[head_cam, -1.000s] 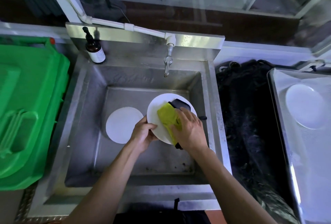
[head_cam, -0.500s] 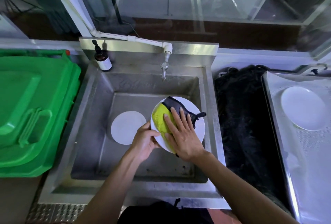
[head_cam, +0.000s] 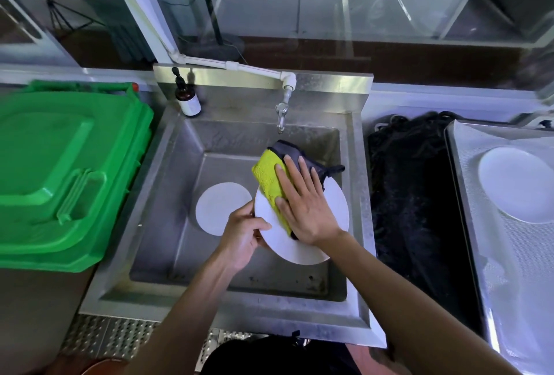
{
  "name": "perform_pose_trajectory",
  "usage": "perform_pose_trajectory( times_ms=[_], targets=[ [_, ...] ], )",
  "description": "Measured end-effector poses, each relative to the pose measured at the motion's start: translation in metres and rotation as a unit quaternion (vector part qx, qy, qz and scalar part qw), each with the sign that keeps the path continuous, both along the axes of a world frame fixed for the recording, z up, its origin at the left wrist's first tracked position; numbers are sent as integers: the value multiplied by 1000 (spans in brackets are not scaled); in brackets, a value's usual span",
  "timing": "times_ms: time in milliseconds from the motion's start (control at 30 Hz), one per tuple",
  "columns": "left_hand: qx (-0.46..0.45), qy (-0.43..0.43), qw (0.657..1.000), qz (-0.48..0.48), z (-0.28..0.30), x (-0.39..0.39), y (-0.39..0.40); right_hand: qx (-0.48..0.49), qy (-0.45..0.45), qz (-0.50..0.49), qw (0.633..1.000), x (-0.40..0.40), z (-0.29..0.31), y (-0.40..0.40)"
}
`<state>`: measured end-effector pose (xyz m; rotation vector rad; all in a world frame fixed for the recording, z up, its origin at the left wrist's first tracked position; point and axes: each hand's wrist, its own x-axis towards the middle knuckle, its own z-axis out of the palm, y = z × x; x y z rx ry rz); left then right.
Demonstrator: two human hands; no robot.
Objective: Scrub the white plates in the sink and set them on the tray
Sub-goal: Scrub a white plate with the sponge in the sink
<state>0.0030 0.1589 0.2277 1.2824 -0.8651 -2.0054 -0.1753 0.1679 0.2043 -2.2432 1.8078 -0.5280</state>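
No readable text anywhere in the frame.

The small brown glass pump bottle (head_cam: 186,97) standing at the upper left corner of the stainless steel sink (head_cam: 168,170), a little left of the frame's centre, is wearing a white paper label, but its print is showing too small and blurred to make out a single word. The big green plastic bin lid (head_cam: 60,176) filling the left side of the frame is showing moulded ridges only, with no lettering that can be read. No numbers, brands or signs are standing out on any other surface here.
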Motion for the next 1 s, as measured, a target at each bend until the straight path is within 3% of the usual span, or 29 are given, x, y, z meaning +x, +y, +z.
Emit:
perform_pose_trajectory(
  times_ms=[433, 800, 1000],
  targets=[
    [-30, -17, 994, 101, 17, -18, 17, 42, -30, -153, 987, -25, -14, 23],
    [-26, 16, 994, 108, 19, -30, 26, 66, -120, -121, 983, 25, -2, 62],
    [-24, 38, 990, 134, 16, -14, 23, 67, -115, -91, 987, 46, 5, 58]
  ],
)
